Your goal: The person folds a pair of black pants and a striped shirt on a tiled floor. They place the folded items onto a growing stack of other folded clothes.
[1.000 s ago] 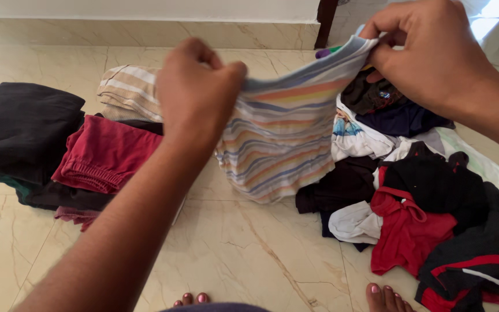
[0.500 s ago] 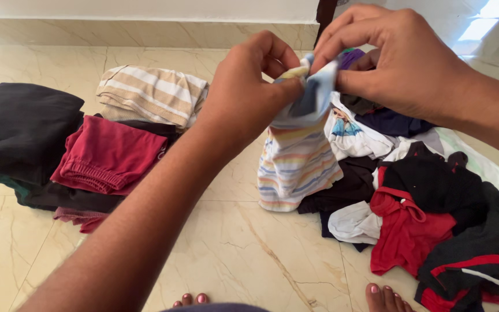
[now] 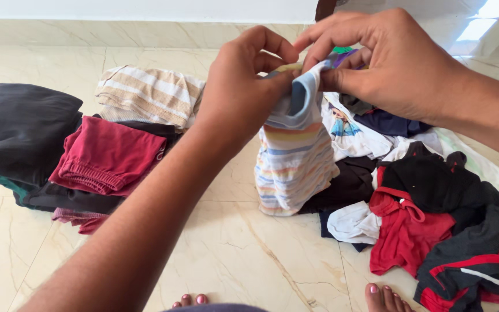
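Observation:
Both hands hold up a small striped garment [image 3: 294, 164], white with blue, orange and yellow bands, folded in half and hanging over the floor. My left hand [image 3: 241, 86] pinches its top edge from the left. My right hand [image 3: 388, 60] pinches the same edge from the right, the fingertips of both hands nearly touching. The garment's lower end hangs just above the pale marble floor [image 3: 249, 254].
Folded clothes lie at left: a black piece [image 3: 21, 127], a maroon piece [image 3: 108, 153], a beige striped piece [image 3: 151, 92]. A loose heap of red [image 3: 402, 231], black, white and navy clothes lies at right. My toes [image 3: 385, 297] show at the bottom edge.
My hands came together, folding the spread striped garment in half. It now hangs narrower, and has since shifted slightly down and left.

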